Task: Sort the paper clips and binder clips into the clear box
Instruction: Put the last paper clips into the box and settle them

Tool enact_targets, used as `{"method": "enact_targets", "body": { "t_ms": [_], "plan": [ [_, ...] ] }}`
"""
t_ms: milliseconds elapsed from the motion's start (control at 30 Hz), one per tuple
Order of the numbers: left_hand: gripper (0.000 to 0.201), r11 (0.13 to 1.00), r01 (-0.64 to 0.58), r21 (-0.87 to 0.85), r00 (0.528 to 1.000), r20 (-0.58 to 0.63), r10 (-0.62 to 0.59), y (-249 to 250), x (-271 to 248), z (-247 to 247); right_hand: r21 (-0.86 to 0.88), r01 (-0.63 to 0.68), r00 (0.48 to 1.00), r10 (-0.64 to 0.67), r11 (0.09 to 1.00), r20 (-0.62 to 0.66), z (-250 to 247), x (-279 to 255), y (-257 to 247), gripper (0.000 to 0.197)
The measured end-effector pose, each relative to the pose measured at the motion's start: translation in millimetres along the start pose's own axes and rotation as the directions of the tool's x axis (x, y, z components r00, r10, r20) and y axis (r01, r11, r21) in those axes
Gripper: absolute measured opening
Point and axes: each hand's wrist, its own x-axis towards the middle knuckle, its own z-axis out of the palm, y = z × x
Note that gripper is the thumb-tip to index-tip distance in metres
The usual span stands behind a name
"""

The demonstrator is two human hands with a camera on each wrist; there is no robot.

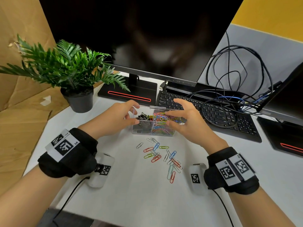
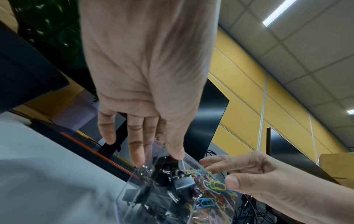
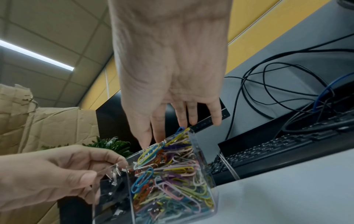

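So no readable writing, only square black-and-white codes on the wrist bands (image 1: 66, 145). Left hand (image 1: 113, 117) pinches the clear box (image 1: 152, 131) wall; right hand (image 1: 185, 118) fingers pinch wiry colored paper clips (image 1: 161, 117) inside. Black binder clips (image 1: 143, 115) fill the left compartment; loose clips (image 1: 161, 155) lie on the white desk (image 1: 131, 194).

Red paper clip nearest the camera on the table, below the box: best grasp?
The red paper clip lies flat on the white table, long axis roughly toward the person, beside a pale clip. Come from straight above and pinch across its two long sides near the middle, from its free right side. It is thin wire, so a fingertip may need to tip an end up first.
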Motion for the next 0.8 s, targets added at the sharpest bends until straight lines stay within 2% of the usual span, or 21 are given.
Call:
{"method": "enact_targets", "body": {
  "t_ms": [167,267,367,433,800],
  "plan": [
    [0.042,1.000,0.002,0.000,1.000,0.002,-0.002,0.1,0.7,0.1,-0.038,0.077,0.996,-0.079,0.996,-0.049,0.8,2.2,-10.7,0.033],
    [0.042,1.000,0.004,0.000,1.000,0.001,-0.004,0.5,0.8,0.2,-0.132,0.148,0.989,-0.149,0.980,0.003,4.6,6.0,-25.5,0.033],
    [0.042,1.000,0.008,-0.001,1.000,0.006,-0.008,0.2,0.2,0.1,-0.215,0.156,0.984,-0.134,0.964,0.114,9.9,8.7,-37.3,0.037],
    [0.042,1.000,0.010,-0.009,1.000,0.008,-0.010,-0.1,0.1,0.0,-0.242,0.156,0.982,-0.126,0.958,0.137,12.3,8.7,-39.6,0.036],
    [0.042,1.000,0.013,-0.011,1.000,0.013,-0.013,0.8,0.1,-0.2,-0.238,0.131,0.990,-0.117,0.962,0.074,10.3,6.8,-35.9,0.021]
  ]
}}
